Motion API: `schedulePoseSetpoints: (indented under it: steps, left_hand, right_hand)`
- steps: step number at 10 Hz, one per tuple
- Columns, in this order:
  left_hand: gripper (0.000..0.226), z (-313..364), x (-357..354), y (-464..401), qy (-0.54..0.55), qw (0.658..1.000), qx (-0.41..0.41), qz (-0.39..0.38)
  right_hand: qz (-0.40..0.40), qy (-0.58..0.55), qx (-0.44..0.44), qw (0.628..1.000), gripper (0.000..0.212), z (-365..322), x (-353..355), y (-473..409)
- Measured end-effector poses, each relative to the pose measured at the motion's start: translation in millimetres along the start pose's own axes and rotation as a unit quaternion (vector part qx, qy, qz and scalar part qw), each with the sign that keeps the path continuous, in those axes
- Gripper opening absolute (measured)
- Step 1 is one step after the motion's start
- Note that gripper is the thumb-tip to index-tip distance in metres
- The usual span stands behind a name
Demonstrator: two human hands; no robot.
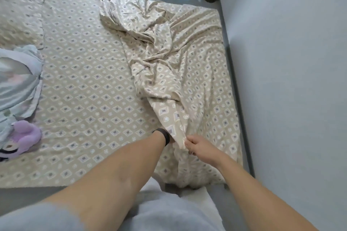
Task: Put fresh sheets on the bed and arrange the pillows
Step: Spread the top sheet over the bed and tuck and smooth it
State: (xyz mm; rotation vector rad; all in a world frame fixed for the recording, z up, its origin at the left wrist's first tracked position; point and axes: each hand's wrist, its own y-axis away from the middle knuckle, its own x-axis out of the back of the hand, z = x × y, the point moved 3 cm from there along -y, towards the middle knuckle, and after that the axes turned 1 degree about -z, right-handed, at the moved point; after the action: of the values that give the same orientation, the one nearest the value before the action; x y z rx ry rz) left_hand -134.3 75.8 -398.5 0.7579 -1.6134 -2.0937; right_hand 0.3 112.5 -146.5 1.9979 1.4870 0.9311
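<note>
The right hand [195,145] pinches the rumpled sheet [169,73], whose folds hide the left hand beyond its wristband [165,136].

Both my bare forearms reach forward over the near edge of the bed [28,178]. My right hand [197,145] lies knuckles up, fingers curled and pinching a fold of the loose sheet [169,80] near that edge. My left hand is hidden under the same fold, its pose unclear; only my left wrist, with a dark band [166,136], shows just beside my right hand.
</note>
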Motion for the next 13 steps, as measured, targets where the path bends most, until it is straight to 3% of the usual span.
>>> schedulePoseSetpoints:
  steps: [1,2,3,4,5,6,7,8,9,10,11,12,13]
  left_hand:
    - [0.05,40,-12,174,0.079,0.993,-0.011,0.092]
    - [0.02,51,-21,180,0.044,0.996,-0.076,0.014]
    - [0.028,54,-8,169,0.049,0.989,-0.128,0.049]
    - [0.021,42,23,184,0.035,0.984,-0.153,0.089]
    - [0.012,31,55,199,0.022,0.962,-0.217,0.162]
    - [0.013,24,63,223,0.019,0.939,-0.292,0.183]
    - [0.026,21,61,241,-0.019,0.916,-0.358,0.182]
    - [0.029,20,55,249,-0.041,0.893,-0.407,0.188]
    - [0.031,23,42,251,-0.074,0.883,-0.431,0.171]
    - [0.036,29,26,256,-0.098,0.885,-0.431,0.147]
    - [0.024,29,22,251,-0.106,0.903,-0.393,0.138]
    - [0.023,17,20,235,-0.183,0.904,-0.362,0.138]
    - [0.061,8,2,229,-0.249,0.901,-0.339,0.104]
  right_hand:
    - [0.039,-0.032,-0.023,0.998,0.03,5,5,12]
    - [0.106,0.001,-0.049,0.993,0.034,10,13,19]
    - [0.19,0.023,-0.061,0.98,0.035,17,26,13]
    - [0.24,0.057,-0.086,0.965,0.034,23,37,5]
    - [0.266,0.094,-0.121,0.952,0.028,32,45,-5]
    - [0.263,0.141,-0.144,0.944,0.028,28,44,-15]
    - [0.275,0.197,-0.089,0.937,0.015,5,31,-27]
    - [0.194,0.186,0.035,0.963,0.033,-27,-2,-38]
    - [0.11,0.209,0.069,0.969,0.031,-44,-37,-43]
    - [0.167,0.144,0.064,0.973,0.025,-48,-36,-43]
    - [0.139,0.09,0.067,0.984,0.028,-45,-25,-36]
    - [0.077,-0.025,0.021,0.997,0.022,-33,-13,-29]
    - [0.057,-0.097,0.012,0.994,0.028,-22,-9,-27]
